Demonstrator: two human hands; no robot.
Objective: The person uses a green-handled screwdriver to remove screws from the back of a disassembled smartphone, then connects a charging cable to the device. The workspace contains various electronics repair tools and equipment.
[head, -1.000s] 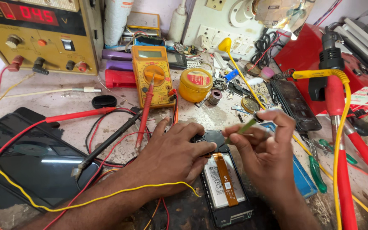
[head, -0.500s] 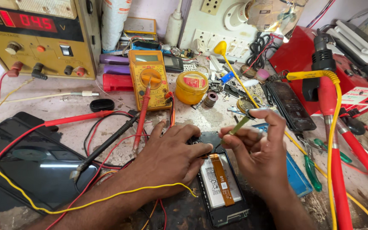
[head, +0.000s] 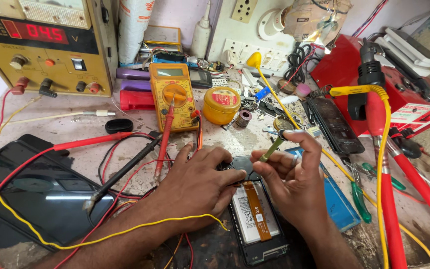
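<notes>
An opened phone (head: 255, 219) lies on the worktop (head: 75, 124), partly under both hands. A tablet (head: 31, 199) lies to its left, a multimeter (head: 173, 95) behind, a power supply (head: 41, 45) far left, possibly pliers (head: 359, 194) right.

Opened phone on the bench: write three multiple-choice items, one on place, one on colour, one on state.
1. Where does the opened phone lie?
A. under both hands
B. on the red box
C. on the multimeter

2. What colour is the multimeter?
A. blue
B. yellow
C. white

3. What does the right hand hold?
A. nothing
B. pliers
C. a thin green tool

Answers:
A, the left hand rests on the phone's top
B, its case is yellow
C, fingers pinch the tool over the phone
</notes>
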